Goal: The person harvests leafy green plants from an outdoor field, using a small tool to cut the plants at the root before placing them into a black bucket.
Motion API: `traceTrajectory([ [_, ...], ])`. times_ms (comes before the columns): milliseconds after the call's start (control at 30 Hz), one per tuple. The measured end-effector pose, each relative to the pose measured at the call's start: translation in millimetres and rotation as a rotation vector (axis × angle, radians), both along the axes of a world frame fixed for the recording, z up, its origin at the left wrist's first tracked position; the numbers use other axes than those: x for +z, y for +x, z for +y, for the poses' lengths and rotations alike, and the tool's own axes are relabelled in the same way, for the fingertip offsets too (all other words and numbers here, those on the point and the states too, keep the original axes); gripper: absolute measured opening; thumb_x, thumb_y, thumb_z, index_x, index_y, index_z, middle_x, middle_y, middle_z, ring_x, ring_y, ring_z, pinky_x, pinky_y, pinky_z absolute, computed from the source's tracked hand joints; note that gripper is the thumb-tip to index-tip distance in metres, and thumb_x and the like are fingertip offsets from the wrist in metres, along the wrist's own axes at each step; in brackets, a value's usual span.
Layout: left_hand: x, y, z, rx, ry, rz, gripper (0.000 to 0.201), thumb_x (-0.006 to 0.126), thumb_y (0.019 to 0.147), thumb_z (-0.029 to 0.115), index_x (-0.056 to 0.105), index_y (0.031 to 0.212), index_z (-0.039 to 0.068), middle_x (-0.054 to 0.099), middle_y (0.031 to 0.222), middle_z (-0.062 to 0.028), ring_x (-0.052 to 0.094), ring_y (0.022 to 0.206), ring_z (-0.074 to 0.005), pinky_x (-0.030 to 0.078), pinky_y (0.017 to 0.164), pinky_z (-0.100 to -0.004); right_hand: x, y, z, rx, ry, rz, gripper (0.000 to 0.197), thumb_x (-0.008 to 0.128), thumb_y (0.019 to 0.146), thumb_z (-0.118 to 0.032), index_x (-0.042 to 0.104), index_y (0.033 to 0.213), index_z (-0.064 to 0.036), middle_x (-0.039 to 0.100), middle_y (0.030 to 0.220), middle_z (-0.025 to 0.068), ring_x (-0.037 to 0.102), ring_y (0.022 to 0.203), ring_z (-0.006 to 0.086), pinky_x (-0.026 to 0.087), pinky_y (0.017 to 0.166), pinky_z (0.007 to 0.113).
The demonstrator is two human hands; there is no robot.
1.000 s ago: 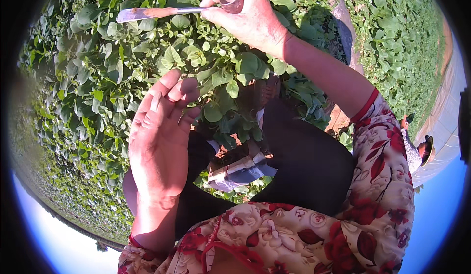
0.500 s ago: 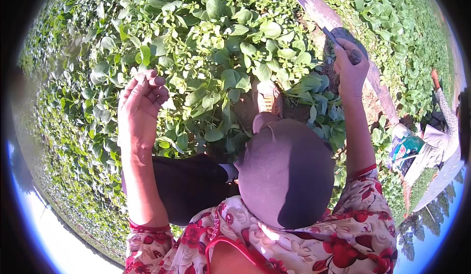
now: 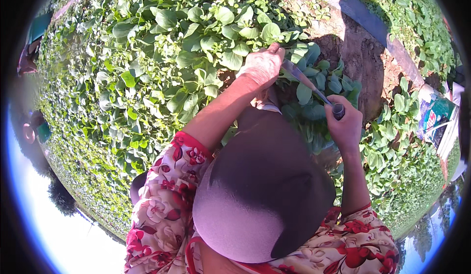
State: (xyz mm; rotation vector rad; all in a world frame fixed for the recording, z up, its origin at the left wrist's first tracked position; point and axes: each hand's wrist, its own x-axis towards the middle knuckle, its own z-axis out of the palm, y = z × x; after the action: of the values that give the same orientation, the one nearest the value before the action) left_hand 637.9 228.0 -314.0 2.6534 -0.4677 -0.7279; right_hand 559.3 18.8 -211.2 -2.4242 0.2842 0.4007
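Note:
My right hand is closed round the dark handle of a knife. Its metal blade slants up and left, with the tip close beside my left hand. That hand reaches across to the middle, back upward, fingers bent and pressed together at the edge of a leafy green plant. The fingertips are partly hidden, and they appear to grip the plant low down. Broad-leaved greens lie below and right of the blade, partly in shade.
Dense low greens cover the ground left and ahead. Bare soil and a pale strip run along the right. A green and purple printed bag stands at far right. My dark, rounded knee fills the lower middle.
My left hand has swung from the left to the middle, down among the leaves. My right hand has lowered the knife, its blade now pointing toward the left hand. The view has shifted.

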Motion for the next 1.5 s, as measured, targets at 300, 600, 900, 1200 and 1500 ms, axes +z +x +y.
traceTrajectory([
  [300, -43, -21, 58, 0.046, 0.078, -0.398, 0.012, 0.056, 0.073, 0.012, 0.055, 0.084, 0.009, 0.056, 0.090, -0.0079, 0.063, 0.077, -0.0244, 0.053, 0.060, -0.0354, -22, 24, 46, 0.553, -0.170, 0.048, 0.017, 0.063, 0.071, -0.012, 0.056, 0.086, -0.0099, 0.061, 0.068, 0.0098, 0.061, 0.062, 0.0317, 0.047, 0.055, 0.043],
  [600, -52, -27, 55, 0.226, 0.112, -0.343, 0.007, 0.057, 0.071, 0.008, 0.057, 0.077, 0.009, 0.059, 0.087, -0.0091, 0.064, 0.064, -0.0294, 0.052, 0.057, -0.0377, -52, 28, 55, 0.490, -0.329, -0.013, 0.017, 0.061, 0.072, -0.012, 0.053, 0.086, -0.0079, 0.061, 0.070, 0.0117, 0.061, 0.063, 0.0343, 0.047, 0.055, 0.044],
  [900, -51, -26, 53, 0.258, 0.093, -0.352, 0.003, 0.058, 0.070, 0.009, 0.058, 0.073, 0.009, 0.060, 0.081, -0.0084, 0.064, 0.066, -0.0289, 0.053, 0.058, -0.0368, -64, 19, 46, 0.469, -0.277, -0.006, 0.019, 0.062, 0.071, -0.013, 0.056, 0.089, -0.0101, 0.062, 0.070, 0.0113, 0.062, 0.065, 0.0335, 0.048, 0.056, 0.044],
  [1200, -54, -33, 52, 0.257, 0.101, -0.333, 0.003, 0.056, 0.072, 0.011, 0.058, 0.073, 0.009, 0.059, 0.079, -0.0079, 0.064, 0.066, -0.0284, 0.052, 0.058, -0.0368, -79, 31, 53, 0.548, -0.210, -0.009, 0.010, 0.055, 0.077, -0.017, 0.058, 0.082, -0.0084, 0.063, 0.072, 0.0139, 0.062, 0.064, 0.0334, 0.048, 0.058, 0.046],
  [1500, -56, -40, 50, 0.255, 0.065, -0.381, 0.006, 0.059, 0.067, 0.007, 0.058, 0.072, 0.008, 0.060, 0.078, -0.0093, 0.064, 0.067, -0.0287, 0.053, 0.060, -0.0356, -105, 40, 59, 0.321, -0.179, -0.003, 0.016, 0.060, 0.070, -0.014, 0.066, 0.085, -0.0122, 0.064, 0.069, 0.0131, 0.063, 0.068, 0.0334, 0.049, 0.061, 0.044],
])
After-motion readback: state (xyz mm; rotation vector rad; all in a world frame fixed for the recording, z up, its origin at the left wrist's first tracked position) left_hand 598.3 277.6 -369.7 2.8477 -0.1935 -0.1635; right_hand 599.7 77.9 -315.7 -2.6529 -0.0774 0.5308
